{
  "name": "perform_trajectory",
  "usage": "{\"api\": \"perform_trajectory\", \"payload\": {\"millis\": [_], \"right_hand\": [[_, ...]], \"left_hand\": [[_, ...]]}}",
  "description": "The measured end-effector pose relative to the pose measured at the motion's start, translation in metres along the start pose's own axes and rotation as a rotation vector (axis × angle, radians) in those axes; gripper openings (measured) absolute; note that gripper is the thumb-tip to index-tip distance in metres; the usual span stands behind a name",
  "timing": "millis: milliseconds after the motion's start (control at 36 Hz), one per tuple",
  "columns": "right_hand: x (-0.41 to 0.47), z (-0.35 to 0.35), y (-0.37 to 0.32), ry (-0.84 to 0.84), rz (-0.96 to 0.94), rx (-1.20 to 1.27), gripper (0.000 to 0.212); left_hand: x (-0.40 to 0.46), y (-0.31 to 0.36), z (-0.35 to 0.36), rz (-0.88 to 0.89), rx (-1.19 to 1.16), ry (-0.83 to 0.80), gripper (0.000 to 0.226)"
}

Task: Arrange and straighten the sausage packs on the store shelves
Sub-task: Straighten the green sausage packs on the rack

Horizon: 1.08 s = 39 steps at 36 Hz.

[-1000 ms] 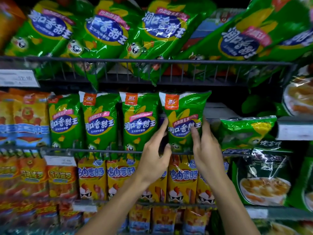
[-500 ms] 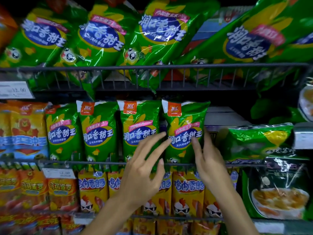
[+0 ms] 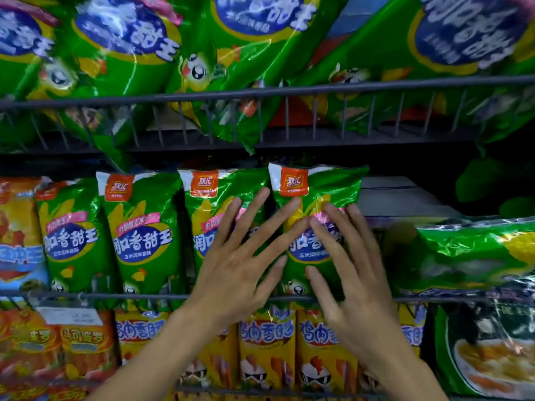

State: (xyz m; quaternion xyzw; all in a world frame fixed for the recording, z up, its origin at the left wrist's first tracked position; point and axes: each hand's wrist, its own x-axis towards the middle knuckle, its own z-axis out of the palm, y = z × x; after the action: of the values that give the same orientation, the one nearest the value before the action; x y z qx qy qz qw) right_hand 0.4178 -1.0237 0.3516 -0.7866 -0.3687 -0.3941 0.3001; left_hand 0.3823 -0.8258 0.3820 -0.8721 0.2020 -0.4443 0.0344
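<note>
Store shelf [image 3: 260, 298]: both hands flat, fingers spread, left [image 3: 240, 273], right [image 3: 356, 279], on green sausage packs [image 3: 318, 192].

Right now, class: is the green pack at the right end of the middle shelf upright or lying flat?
Lying flat. The flat green pack stretches sideways beside the upright green pack that both hands cover.

Green sausage packs [image 3: 318, 215] with orange corner labels [image 3: 293, 181].

The middle wire shelf [image 3: 86, 296] carries a row of upright green sausage packs [image 3: 142, 238] behind its rail; one green pack [image 3: 474, 250] lies flat at the right end.
</note>
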Motion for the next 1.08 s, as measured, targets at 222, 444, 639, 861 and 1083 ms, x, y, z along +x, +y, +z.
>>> {"api": "perform_trajectory", "payload": {"millis": [222,444,639,861,1083], "right_hand": [[-0.003,0.012,0.002,-0.008,0.015,-0.099,0.064],[-0.003,0.014,0.003,-0.003,0.0,-0.154,0.07],[-0.002,0.017,0.0,0.01,-0.001,-0.252,0.077],[-0.004,0.019,0.0,0.061,-0.012,-0.278,0.084],[-0.003,0.019,0.001,-0.031,-0.012,-0.371,0.082]], "left_hand": [[-0.002,0.0,0.004,-0.018,0.017,-0.028,0.056],[-0.005,-0.001,0.005,-0.011,-0.003,-0.028,0.056],[-0.008,-0.004,0.004,0.04,-0.007,-0.036,0.057],[-0.009,-0.002,0.003,0.039,0.055,-0.102,0.057],[-0.011,-0.003,0.003,0.045,0.053,-0.117,0.061]]}}
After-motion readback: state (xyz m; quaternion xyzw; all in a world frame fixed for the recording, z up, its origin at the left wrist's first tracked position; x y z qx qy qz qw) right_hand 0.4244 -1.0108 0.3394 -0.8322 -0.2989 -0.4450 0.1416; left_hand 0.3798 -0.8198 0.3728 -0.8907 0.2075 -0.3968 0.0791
